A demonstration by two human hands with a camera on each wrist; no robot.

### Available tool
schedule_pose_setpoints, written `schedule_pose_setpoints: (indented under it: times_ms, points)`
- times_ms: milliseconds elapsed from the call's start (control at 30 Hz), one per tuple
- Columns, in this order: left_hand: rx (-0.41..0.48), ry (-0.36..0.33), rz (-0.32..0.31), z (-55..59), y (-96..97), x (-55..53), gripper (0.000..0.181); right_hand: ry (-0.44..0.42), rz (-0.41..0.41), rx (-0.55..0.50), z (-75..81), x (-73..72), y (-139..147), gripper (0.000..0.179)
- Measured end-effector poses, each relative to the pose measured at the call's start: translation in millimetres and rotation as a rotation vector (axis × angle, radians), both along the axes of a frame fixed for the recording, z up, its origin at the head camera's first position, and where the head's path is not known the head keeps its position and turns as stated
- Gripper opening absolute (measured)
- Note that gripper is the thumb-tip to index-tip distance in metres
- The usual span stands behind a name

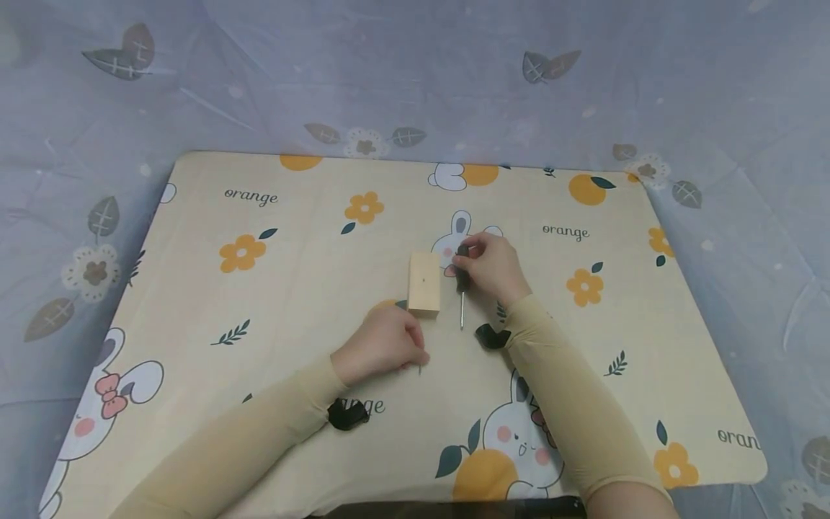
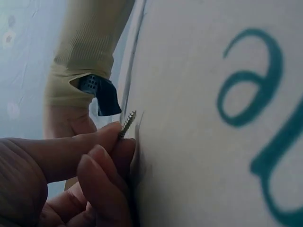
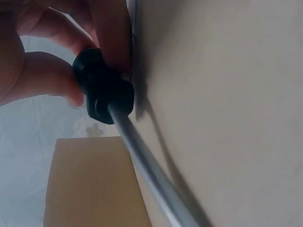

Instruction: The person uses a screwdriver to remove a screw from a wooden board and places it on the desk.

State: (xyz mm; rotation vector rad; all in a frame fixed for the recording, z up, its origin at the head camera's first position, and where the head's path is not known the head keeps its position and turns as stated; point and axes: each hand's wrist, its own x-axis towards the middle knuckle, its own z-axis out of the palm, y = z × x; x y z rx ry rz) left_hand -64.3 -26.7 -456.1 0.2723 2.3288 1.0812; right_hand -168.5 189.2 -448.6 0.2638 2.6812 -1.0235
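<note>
Between the thumb and a fingertip of my left hand is a small screw, its threaded point sticking out just above the tabletop. My right hand grips a screwdriver by its black handle, and the metal shaft points toward the front of the table. Just left of the screwdriver lies a pale wooden block with a small dark hole or mark on its upper face. In the head view the left hand is in front of the block, close to its near end.
The table wears a cream cover printed with rabbits, oranges and flowers. Black wrist straps or mounts show at both sleeves, one beside the left wrist and one beside the right. A grey-blue leaf-patterned sheet hangs behind the table.
</note>
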Motion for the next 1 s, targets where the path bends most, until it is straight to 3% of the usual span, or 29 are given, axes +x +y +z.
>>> schedule_pose_setpoints:
  times_ms: [133, 567, 1000]
  points:
    - [-0.065, 0.037, -0.006, 1.6, 4.4, 1.9, 0.025, 0.01, 0.0, 0.011, -2.8, -0.4, 0.8, 0.044]
    - [-0.109, 0.112, -0.021, 1.1, 10.5, 6.7, 0.03, 0.015, 0.017, 0.038, -2.8, 2.0, -1.7, 0.044]
    - [-0.059, 0.099, -0.021, 5.9, 5.3, 8.3, 0.033, 0.014, 0.04, 0.067, -0.6, 1.9, 1.8, 0.045]
